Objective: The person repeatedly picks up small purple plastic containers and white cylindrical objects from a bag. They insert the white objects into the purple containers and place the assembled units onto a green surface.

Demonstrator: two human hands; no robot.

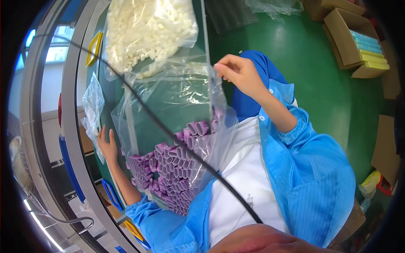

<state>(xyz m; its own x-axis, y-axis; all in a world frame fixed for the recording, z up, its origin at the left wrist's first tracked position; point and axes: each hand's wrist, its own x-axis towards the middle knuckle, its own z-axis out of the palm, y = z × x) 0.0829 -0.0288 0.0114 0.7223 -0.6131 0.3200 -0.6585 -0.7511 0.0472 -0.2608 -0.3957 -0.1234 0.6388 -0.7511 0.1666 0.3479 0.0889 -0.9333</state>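
Purple oval tube-shaped pieces (171,166) lie massed together, many on end, in a large clear plastic bag (168,90) spread over the green table. My right hand (241,75) is closed in a pinch at the bag's right edge, thumb and forefinger together on the film. On the far left, my left hand (108,146) has its fingers apart and holds nothing. It is beside the bag's left side and next to a crumpled clear plastic bag (93,107). Beyond the purple pieces sits another clear bag (152,29) full of small cream-coloured pieces.
A black cable (156,120) crosses diagonally in front of the view. Along the left runs a metal frame (86,139) with yellow (93,48) and blue (112,195) plastic holders. On the green floor at right stands an open cardboard box (344,38) with blue and yellow packs.
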